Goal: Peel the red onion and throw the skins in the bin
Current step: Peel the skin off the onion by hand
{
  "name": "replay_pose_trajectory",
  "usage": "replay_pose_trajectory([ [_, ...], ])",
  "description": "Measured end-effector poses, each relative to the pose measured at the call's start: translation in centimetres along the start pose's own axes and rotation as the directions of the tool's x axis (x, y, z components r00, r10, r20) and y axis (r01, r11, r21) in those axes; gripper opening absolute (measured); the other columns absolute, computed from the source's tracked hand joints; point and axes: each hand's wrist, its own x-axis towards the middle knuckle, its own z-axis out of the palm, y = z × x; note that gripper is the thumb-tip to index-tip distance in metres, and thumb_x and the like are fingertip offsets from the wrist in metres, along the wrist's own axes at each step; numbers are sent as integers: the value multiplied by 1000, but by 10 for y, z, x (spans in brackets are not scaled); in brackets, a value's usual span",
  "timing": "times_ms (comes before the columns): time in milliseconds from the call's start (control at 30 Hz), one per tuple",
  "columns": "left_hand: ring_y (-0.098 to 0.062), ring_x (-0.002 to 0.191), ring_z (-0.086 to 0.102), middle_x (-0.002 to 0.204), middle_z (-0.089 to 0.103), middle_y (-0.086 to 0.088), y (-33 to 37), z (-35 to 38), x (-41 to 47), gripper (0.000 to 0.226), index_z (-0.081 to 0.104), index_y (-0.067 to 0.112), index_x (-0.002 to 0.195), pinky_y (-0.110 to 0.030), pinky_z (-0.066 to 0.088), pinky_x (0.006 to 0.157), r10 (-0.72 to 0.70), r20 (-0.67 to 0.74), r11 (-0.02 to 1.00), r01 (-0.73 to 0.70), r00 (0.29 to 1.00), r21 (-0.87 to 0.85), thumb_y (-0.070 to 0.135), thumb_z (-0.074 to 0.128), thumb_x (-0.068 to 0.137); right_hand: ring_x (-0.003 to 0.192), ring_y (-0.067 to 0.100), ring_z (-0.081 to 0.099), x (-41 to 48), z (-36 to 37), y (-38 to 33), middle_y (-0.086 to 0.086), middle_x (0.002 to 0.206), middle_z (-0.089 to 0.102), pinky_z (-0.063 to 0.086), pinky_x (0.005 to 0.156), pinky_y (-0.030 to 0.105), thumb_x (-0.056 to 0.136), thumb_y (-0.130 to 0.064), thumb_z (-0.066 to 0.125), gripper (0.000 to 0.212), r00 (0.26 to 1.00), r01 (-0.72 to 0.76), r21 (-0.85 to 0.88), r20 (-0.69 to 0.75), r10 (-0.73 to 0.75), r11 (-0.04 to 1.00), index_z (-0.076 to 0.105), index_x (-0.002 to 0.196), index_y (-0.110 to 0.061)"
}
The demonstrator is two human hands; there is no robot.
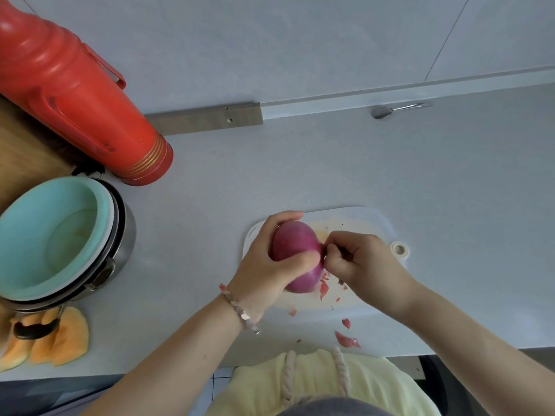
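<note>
Grey countertop point(420, 175), white cutting board point(360, 220) centre-right of frame. I note left hand point(267, 268) wrapped round the red onion point(295, 238) over the board; right hand point(365, 262) pinches its skin point(322, 251). Skin scraps point(347, 339) lie lower centre.

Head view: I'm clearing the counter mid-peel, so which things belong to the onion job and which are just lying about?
In the job: red onion, gripped by the left hand and pinched by the right hand; skin scraps; cutting board.
Lying about: red flask, pot with teal bowl, melon slices, spoon.
</note>
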Motion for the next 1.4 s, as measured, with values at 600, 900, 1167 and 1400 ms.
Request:
replay_pose_trajectory([
  [600, -26, 52, 52, 63, 62, -9, 18, 26, 5, 22, 61, 12, 55, -25, 44, 45, -449, 6, 699, 355, 893, -621, 23, 58, 73, 37, 2, 39, 8, 3, 1, -13, 35, 42, 28, 43, 7, 84, -23, 50, 45, 977, 198, 217, -119, -176, 956, 36, 42, -32],
  [900, -16, 65, 62, 71, 64, 13, 1, 37, 18, 13, 65, 27, 67, -31, 52, 55, -25, -323, 983, -37, 946, -182, 20, 66, 56, 35, 6, 32, 3, 3, 14, -8, 33, 36, 26, 42, 9, 81, -22, 50, 43, 988, 97, 213, -139, -68, 972, 35, 41, -20],
  [1167, -4, 81, 59, 87, 62, 15, -1, 25, 38, 29, 59, 24, 92, -13, 46, 74, 664, -119, 705, -566, 738, 428, 26, 65, 63, 39, 7, 25, 6, -6, 9, -5, 39, 29, 24, 41, 12, 74, -32, 49, 42, 986, 81, 281, -160, -37, 956, 33, 42, -10],
  [1400, -5, 53, 58, 72, 62, 3, 1, 27, 53, 15, 59, 18, 77, -19, 48, 48, 67, -371, 994, -93, 926, -53, 9, 70, 71, 41, -5, 33, 1, -10, 6, -16, 39, 28, 23, 46, 0, 82, -30, 52, 35, 921, 369, -44, -115, -372, 928, 34, 52, -27],
])
